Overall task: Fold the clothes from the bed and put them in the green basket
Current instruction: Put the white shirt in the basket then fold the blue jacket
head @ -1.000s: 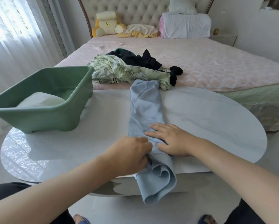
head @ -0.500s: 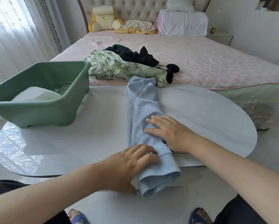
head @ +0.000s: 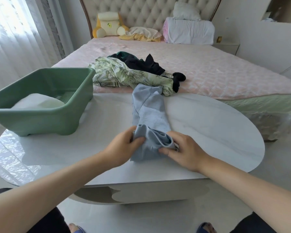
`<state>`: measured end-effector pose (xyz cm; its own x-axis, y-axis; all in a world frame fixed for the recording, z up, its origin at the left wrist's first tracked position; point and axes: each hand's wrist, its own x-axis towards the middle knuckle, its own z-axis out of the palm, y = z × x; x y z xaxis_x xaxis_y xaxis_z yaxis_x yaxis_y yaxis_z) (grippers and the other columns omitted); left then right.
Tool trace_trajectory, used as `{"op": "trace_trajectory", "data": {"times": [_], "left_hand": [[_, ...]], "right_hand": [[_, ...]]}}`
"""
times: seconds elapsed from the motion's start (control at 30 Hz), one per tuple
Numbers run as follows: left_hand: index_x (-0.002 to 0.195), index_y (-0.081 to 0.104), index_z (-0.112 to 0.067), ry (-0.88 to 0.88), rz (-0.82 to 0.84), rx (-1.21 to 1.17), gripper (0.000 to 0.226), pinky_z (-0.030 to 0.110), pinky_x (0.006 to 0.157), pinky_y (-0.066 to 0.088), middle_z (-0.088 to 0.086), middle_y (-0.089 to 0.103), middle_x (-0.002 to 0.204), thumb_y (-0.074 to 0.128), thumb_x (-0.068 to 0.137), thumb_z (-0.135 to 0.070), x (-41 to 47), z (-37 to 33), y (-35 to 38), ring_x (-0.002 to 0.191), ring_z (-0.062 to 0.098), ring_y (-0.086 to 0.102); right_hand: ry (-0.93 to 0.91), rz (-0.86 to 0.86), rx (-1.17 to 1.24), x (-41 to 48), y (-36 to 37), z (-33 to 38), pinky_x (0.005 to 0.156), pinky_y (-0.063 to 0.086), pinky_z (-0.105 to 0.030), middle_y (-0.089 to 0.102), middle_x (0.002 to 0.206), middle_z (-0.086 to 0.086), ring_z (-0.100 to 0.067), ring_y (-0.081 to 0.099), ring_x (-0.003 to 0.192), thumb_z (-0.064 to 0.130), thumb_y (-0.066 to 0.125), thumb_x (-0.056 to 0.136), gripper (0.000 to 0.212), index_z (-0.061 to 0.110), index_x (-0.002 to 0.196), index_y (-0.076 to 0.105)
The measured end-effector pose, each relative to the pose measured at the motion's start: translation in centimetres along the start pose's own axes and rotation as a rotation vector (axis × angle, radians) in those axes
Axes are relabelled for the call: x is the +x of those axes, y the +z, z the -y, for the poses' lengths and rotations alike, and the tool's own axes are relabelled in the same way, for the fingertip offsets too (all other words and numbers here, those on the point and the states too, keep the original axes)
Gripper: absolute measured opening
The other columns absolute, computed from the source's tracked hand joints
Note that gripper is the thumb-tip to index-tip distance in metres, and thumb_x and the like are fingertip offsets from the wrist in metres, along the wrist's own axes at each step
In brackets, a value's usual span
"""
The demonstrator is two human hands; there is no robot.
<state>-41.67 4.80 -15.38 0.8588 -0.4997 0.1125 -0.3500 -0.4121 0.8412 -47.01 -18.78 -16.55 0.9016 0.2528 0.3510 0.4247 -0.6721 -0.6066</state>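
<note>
Spotter: Hands, please. What have they got?

Operator: Both grip the near end of the blue garment (head: pixel 149 113), centre of the frame. My left hand (head: pixel 123 145) pinches a raised edge between thumb and curled fingers. My right hand (head: pixel 183 150) curls round the bunched roll on the other side, thumb pressing in front. I judge I'm doubling that end over, and holding both sides keeps the fold square.

Spotter: And the rest of it?

Operator: It lies as a long narrow strip up the counter (head: pixel 208 125), its far end touching the pile at the edge of the bed (head: pixel 225 73). It's a thin, soft weave with a faint raised pattern. It creases and slumps readily, so flat support helps.

Spotter: Basket?

Operator: Green basket (head: pixel 32 113), left of frame, on the counter, well apart from my hands. It's rigid smooth plastic with flared walls, and a white cloth (head: pixel 38 102) lies inside. A leaf-print garment (head: pixel 124 74) and black clothes (head: pixel 141 62) sit crumpled on the quilted pink bed, not yet folded.
</note>
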Motion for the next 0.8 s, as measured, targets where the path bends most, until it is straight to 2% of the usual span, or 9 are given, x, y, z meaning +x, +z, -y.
{"op": "trace_trajectory", "data": {"times": [0.13, 0.23, 0.3, 0.33, 0.4, 0.5, 0.6, 0.7, 0.8], "left_hand": [[0.128, 0.05, -0.028, -0.137, -0.085, -0.154, 0.032, 0.033, 0.08, 0.058, -0.004, 0.074, 0.097, 0.059, 0.098, -0.022, 2.2, -0.4, -0.4, 0.085, 0.012, 0.071], [0.141, 0.039, -0.027, -0.122, -0.095, 0.189, 0.052, 0.028, 0.083, 0.048, -0.002, 0.059, 0.121, 0.061, 0.095, -0.018, 3.6, 0.8, 0.0, 0.095, 0.016, 0.061], [0.143, 0.043, -0.023, 0.042, -0.172, 0.457, 0.054, 0.026, 0.097, 0.039, 0.002, 0.049, 0.134, 0.06, 0.092, -0.013, 4.1, 1.4, 0.2, 0.114, 0.02, 0.051], [0.14, 0.049, -0.021, 0.17, -0.185, 0.525, 0.049, 0.031, 0.103, 0.039, 0.002, 0.05, 0.136, 0.058, 0.092, -0.013, 4.5, 1.5, 0.3, 0.12, 0.023, 0.049], [0.136, 0.056, -0.023, 0.361, -0.089, 0.599, 0.041, 0.039, 0.107, 0.04, -0.001, 0.053, 0.14, 0.05, 0.096, -0.028, 5.0, 1.3, 0.8, 0.128, 0.022, 0.048], [0.154, 0.031, -0.029, 0.283, 0.194, 0.766, 0.054, 0.036, 0.117, 0.025, -0.009, 0.032, 0.159, 0.033, 0.103, -0.047, 5.0, 2.0, 1.5, 0.146, 0.013, 0.027], [0.159, 0.007, -0.03, 0.202, 0.286, 0.886, 0.062, 0.037, 0.123, 0.009, -0.012, 0.008, 0.165, 0.022, 0.104, -0.054, 4.7, 3.6, 1.7, 0.152, 0.01, 0.001], [0.159, 0.01, -0.024, 0.194, 0.241, 0.941, 0.063, 0.037, 0.123, 0.005, -0.006, 0.007, 0.166, 0.02, 0.103, -0.052, 5.0, 3.7, 1.6, 0.153, 0.015, 0.0], [0.157, 0.026, -0.017, 0.36, 0.134, 0.944, 0.069, 0.027, 0.12, 0.001, 0.0, 0.02, 0.164, 0.019, 0.097, -0.051, 4.7, 3.2, 1.5, 0.151, 0.019, 0.015]], "right_hand": [[0.352, -0.025, 0.056, 2.7, 0.2, -0.1, 0.077, 0.051, -0.034, 0.07, 0.09, 0.009, -0.012, 0.065, 0.088, 0.048, 0.06, 0.095, 0.024, 0.025, 0.095, 0.066], [0.537, 0.047, -0.125, 4.5, 0.5, -0.6, 0.065, 0.043, -0.034, 0.06, 0.08, 0.003, -0.022, 0.058, 0.081, 0.053, 0.047, 0.1, 0.043, 0.02, 0.073, 0.051], [0.622, 0.079, -0.271, 5.2, 0.7, -0.8, 0.067, 0.038, -0.034, 0.057, 0.085, -0.004, -0.027, 0.053, 0.083, 0.054, 0.037, 0.103, 0.049, 0.017, 0.072, 0.045], [0.645, 0.079, -0.31, 5.5, 0.8, -0.9, 0.071, 0.038, -0.034, 0.061, 0.093, -0.008, -0.029, 0.054, 0.087, 0.053, 0.033, 0.104, 0.05, 0.015, 0.077, 0.05], [0.69, 0.046, -0.355, 6.2, 0.9, -1.0, 0.078, 0.04, -0.036, 0.065, 0.11, -0.014, -0.033, 0.058, 0.1, 0.051, 0.03, 0.105, 0.053, 0.009, 0.097, 0.062], [0.732, -0.013, -0.507, 6.5, 0.8, -1.7, 0.079, 0.041, -0.036, 0.067, 0.116, -0.014, -0.034, 0.062, 0.107, 0.049, 0.032, 0.103, 0.054, 0.008, 0.109, 0.066], [0.529, -0.137, -0.697, 6.0, 0.5, -2.9, 0.075, 0.045, -0.035, 0.066, 0.107, -0.006, -0.03, 0.063, 0.098, 0.044, 0.051, 0.097, 0.032, 0.016, 0.105, 0.062], [0.044, -0.237, -0.747, 6.1, 0.3, -4.2, 0.072, 0.048, -0.039, 0.058, 0.104, -0.005, -0.029, 0.059, 0.09, 0.02, 0.072, 0.081, 0.029, 0.017, 0.107, 0.063], [-0.344, -0.17, -0.715, 5.7, 0.2, -4.3, 0.072, 0.05, -0.038, 0.064, 0.101, -0.003, -0.026, 0.063, 0.086, 0.02, 0.055, 0.088, 0.02, 0.017, 0.1, 0.071]]}}
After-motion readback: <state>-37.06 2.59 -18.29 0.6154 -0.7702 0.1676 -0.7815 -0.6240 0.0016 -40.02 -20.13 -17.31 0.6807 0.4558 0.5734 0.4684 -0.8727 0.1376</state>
